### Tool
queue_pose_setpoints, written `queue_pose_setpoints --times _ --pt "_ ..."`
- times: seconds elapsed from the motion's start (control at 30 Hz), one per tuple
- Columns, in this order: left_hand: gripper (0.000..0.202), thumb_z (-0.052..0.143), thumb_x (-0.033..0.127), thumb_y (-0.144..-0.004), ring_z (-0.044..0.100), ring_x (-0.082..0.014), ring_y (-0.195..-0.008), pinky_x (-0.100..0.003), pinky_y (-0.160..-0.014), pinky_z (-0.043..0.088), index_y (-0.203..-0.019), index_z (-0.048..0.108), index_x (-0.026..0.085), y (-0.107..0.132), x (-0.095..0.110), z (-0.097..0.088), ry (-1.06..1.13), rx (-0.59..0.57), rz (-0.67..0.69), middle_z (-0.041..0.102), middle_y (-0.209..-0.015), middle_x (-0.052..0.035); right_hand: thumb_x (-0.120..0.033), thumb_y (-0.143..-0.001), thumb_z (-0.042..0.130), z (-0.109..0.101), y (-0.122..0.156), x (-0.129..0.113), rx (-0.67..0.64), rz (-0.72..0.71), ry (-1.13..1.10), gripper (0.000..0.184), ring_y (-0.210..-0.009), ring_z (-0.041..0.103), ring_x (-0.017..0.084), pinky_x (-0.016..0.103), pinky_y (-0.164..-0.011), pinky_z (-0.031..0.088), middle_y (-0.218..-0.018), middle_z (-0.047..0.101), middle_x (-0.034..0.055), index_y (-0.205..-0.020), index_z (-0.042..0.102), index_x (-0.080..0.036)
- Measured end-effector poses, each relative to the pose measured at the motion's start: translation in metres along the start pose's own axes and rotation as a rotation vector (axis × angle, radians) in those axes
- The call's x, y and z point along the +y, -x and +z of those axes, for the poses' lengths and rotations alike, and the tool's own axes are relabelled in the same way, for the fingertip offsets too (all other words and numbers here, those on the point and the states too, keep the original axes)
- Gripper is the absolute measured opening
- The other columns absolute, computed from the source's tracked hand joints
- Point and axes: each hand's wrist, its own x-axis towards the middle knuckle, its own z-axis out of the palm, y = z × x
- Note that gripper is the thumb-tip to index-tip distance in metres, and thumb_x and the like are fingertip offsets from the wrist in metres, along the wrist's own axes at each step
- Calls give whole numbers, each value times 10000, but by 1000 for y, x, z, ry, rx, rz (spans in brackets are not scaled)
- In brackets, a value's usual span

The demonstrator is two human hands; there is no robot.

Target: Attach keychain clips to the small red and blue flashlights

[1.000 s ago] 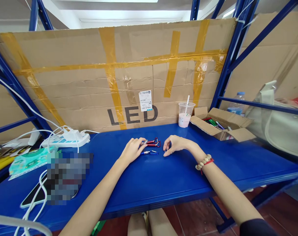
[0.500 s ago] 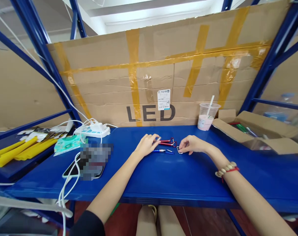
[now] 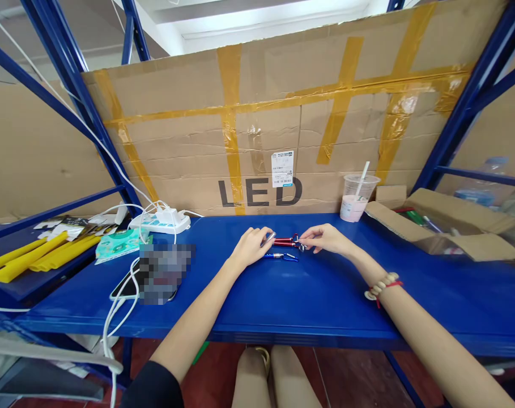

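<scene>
On the blue shelf top, my left hand (image 3: 252, 246) is closed, thumb and fingers pinching a slim silver rod (image 3: 268, 239) that looks like a pen barrel. Facing it, my right hand (image 3: 325, 238) pinches a small silver carabiner (image 3: 302, 246) at its fingertips. Between the hands lie red pen-like sticks (image 3: 284, 242) with red carabiner clips, which the silver carabiner partly overlaps from this angle. Closer to me rests a blue pen-like stick (image 3: 278, 256) with a blue clip, its left end hidden by my left hand.
A phone (image 3: 125, 286) and white cables lie left, before a white power strip (image 3: 178, 225). Yellow tubes (image 3: 53, 255) sit further left. A cup with a straw (image 3: 354, 205) and an open cardboard box (image 3: 446, 229) stand at the right. Tall cardboard (image 3: 176, 153) closes off the back.
My right hand has moved left and slightly away from me with the silver carabiner, up to the red clips. The left hand keeps its pinch, the silver rod now tilted more upright.
</scene>
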Motion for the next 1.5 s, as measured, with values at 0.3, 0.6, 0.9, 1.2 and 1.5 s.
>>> queue_pose_setpoints --times 0.3,0.6,0.9,1.2,1.5 --pt "181 430 310 -891 505 -121 -642 -277 -705 357 -973 520 176 1 0 3 11 28 25 571 -701 20 -405 -567 728 6 -1 7 -253 64 -23 550 -694 598 130 167 -502 499 -850 627 109 -972 622 -49" --pt "181 423 305 -896 511 -118 -651 -275 -722 360 -975 526 180 0 4 1 20 10 23 571 -700 22 -465 -588 703 5 0 6 -328 -216 224 496 -560 490 44 131 -456 348 -839 621 67 -936 683 -112" --pt "174 426 295 -893 526 -123 -662 -280 -722 360 -969 531 179 0 6 0 30 2 20 585 -712 14 -499 -637 663 4 -7 14 -173 -213 377 412 -534 511 74 181 -517 384 -754 622 38 -839 696 -141" --pt "180 423 304 -895 527 -120 -656 -274 -713 363 -962 533 178 0 7 1 35 9 33 588 -716 15 -493 -619 680 7 -6 10 239 -342 364 359 -686 560 107 209 -624 411 -783 618 32 -647 625 -140" --pt "170 428 297 -894 551 -133 -683 -283 -722 377 -965 530 181 0 8 0 29 -6 29 602 -737 8 -477 -593 702 12 -12 11 264 -352 -145 456 -597 581 121 215 -551 452 -688 615 68 -667 430 -118"
